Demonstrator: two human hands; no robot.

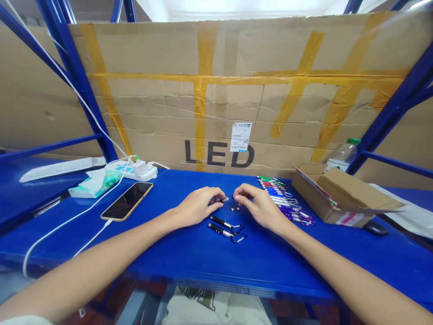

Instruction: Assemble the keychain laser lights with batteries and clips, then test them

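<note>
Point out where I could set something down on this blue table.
There's bare table between the two black pens and the near edge, and between the phone and the left hand. It's crowded between that and the right hand, where small silvery pieces lie, and beside the open cardboard box, where coloured pens lie.

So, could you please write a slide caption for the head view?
Left hand holding a small part, right hand close by, with two black pen-shaped items on a blue table.
</note>
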